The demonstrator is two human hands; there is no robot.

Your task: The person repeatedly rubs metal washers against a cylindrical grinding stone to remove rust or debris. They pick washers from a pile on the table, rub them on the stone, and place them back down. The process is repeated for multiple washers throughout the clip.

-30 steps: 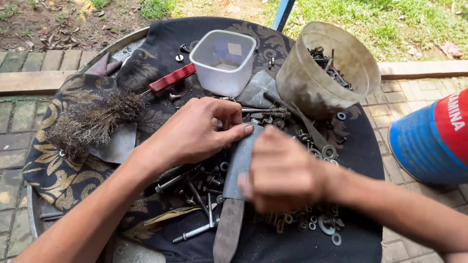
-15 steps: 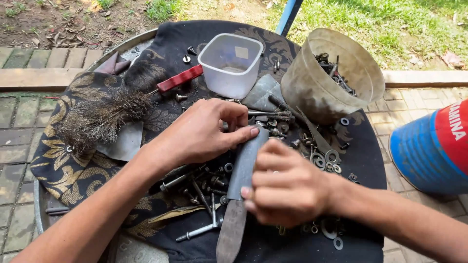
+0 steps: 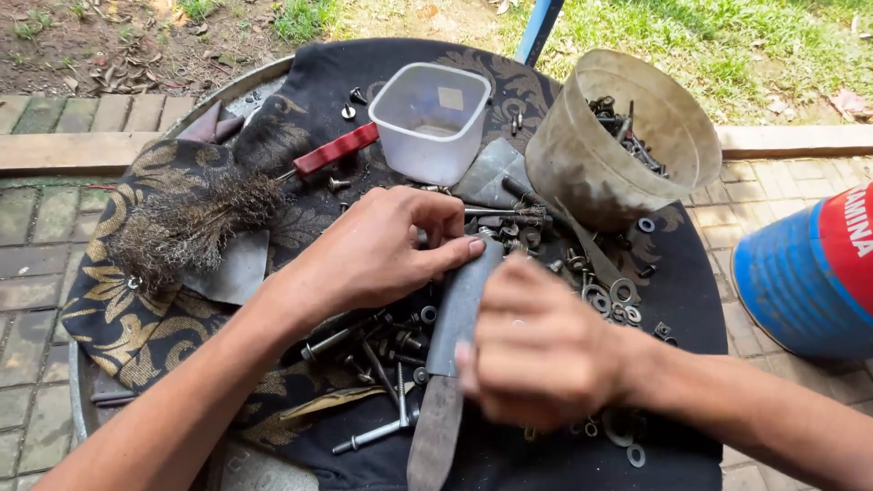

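Round table (image 3: 700, 300) w/ a black-and-gold patterned cloth (image 3: 136, 309) over it, covered in loose hardware. Left hand (image 3: 382, 250) lies palm-down over the pile, fingers pressed together, thumb tip touching the upper end of a flat grey metal blade (image 3: 459, 305). The blade runs from about mid-table down toward the near edge, its worn wooden handle (image 3: 435, 436) at the bottom. Right hand (image 3: 536, 350) is curled loosely just beside the blade's middle, fingertips at its edge (blurred, so can't tell if it's pinching anything).

Around the hands: long bolts (image 3: 373, 364) and nuts lie under and just below the left hand; washers (image 3: 614, 295) are scattered to the right, some by the right wrist. A wire brush (image 3: 191, 223) w/ a red handle (image 3: 335, 150) lies on the left, bristles resting on a grey metal sheet (image 3: 236, 268).

Containers: a clear square plastic tub (image 3: 427, 118) stands upright at the back, nothing much visible inside. A dirty tan bucket (image 3: 609, 145) is tipped on its side, mouth facing right, w/ dark bolts and screws (image 3: 623, 127) inside. Off the table at right stands a blue-and-red drum (image 3: 805, 273), on brick paving.
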